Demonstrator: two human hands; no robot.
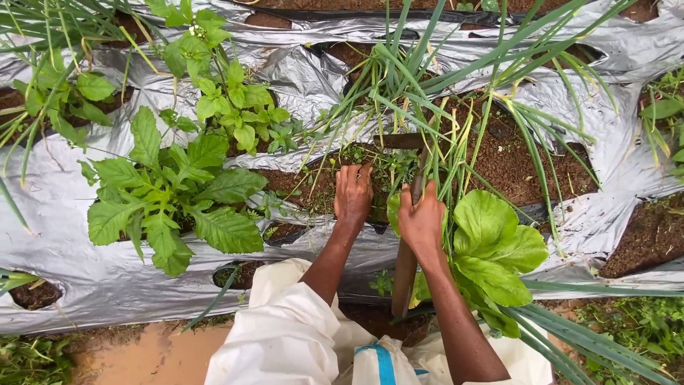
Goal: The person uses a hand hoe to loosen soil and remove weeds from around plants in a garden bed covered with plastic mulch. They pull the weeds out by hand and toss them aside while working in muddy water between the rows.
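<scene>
My right hand is closed around the wooden handle of a hoe. Its dark metal blade rests in the soil at the base of a clump of long thin green leaves. My left hand lies palm down on the brown soil just left of the handle, fingers together among small weeds. Both arms reach forward from white clothing at the bottom of the view.
Silver plastic mulch sheet covers the bed, with holes showing soil. A broad-leaved plant grows at left, a leafy green plant at right under my right forearm. Muddy ground lies at bottom left.
</scene>
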